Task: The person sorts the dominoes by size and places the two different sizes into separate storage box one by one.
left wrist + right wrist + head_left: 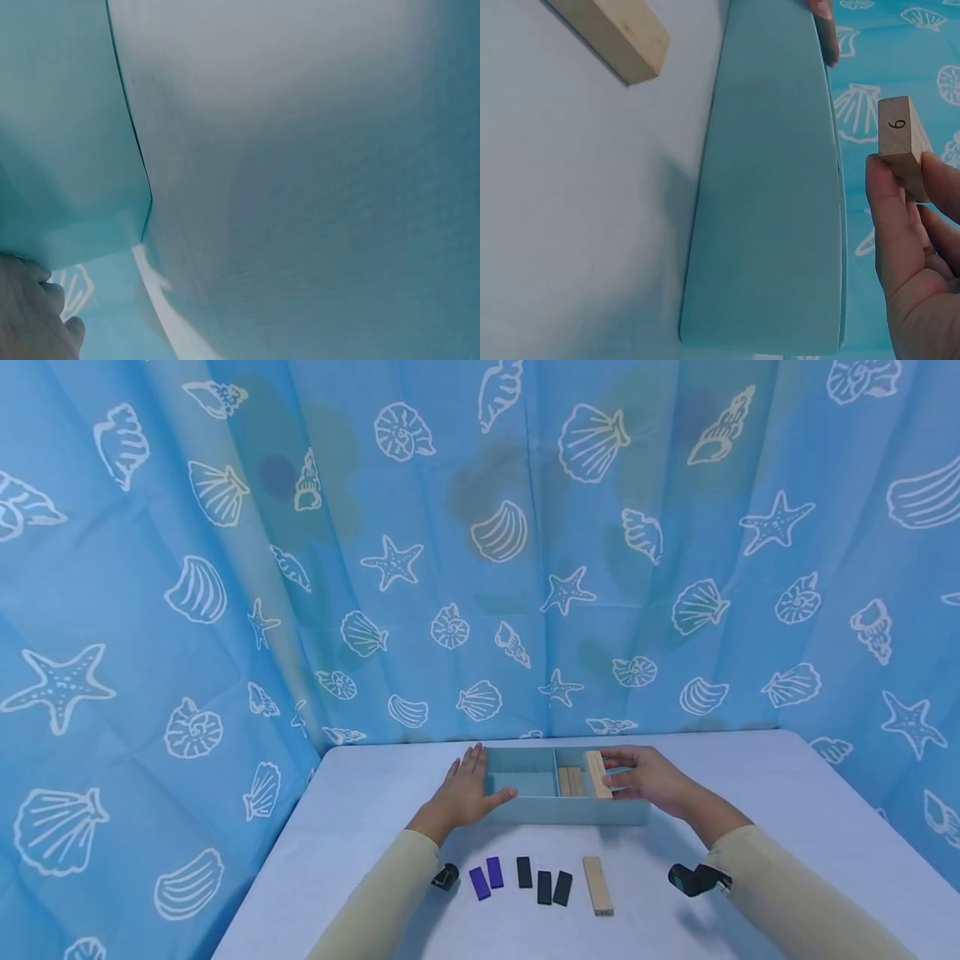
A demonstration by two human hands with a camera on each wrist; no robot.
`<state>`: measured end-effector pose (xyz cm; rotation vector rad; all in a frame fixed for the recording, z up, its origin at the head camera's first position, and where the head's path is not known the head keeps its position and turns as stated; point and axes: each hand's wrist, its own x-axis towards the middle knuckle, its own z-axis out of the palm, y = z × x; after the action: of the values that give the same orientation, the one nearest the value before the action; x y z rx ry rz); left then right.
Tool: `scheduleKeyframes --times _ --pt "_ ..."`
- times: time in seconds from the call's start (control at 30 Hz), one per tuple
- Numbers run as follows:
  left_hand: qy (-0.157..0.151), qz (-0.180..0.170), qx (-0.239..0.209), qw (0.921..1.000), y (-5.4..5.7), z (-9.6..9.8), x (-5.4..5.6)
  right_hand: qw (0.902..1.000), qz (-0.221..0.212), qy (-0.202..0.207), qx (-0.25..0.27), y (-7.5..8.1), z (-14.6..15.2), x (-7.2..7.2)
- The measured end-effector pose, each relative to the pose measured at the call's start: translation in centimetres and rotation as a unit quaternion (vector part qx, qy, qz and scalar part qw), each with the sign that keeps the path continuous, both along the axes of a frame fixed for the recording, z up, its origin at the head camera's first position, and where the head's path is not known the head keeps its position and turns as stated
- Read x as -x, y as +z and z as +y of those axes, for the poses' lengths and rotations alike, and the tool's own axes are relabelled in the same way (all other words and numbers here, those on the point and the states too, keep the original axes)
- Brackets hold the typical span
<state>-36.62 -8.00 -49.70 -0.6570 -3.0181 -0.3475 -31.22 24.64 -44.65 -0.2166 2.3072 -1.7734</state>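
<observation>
My right hand [654, 781] pinches a wooden block [597, 774] above the right compartment of a light blue box [570, 811]. In the right wrist view, the end of this wooden block [895, 131] shows a number that reads as 6 or 9. Two or so more wooden blocks [570, 782] stand inside that compartment, against the divider. At the box's left end rests my left hand [467, 789], its fingers straight and its thumb over the front rim. The left wrist view shows only part of this left hand [34, 311] beside the box wall.
In front of the box, another wooden block [597, 886] lies on the white table [315, 860]. To its left are several black blocks [544, 887] and two purple blocks [480, 883]. A blue curtain [450, 568] with white shells hangs behind the table.
</observation>
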Motion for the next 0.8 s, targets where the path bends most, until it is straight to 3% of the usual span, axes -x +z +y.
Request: scheduleKeyframes --times 0.4,0.8 --pt "-0.002 0.000 -0.017 0.9999 0.0 0.0 -0.1 0.9998 -0.009 -0.012 0.009 -1.0 0.0 1.6" --pt "0.001 0.004 -0.010 0.9999 -0.2 0.1 0.1 0.9990 -0.012 -0.037 -0.024 -2.0 -0.4 2.8"
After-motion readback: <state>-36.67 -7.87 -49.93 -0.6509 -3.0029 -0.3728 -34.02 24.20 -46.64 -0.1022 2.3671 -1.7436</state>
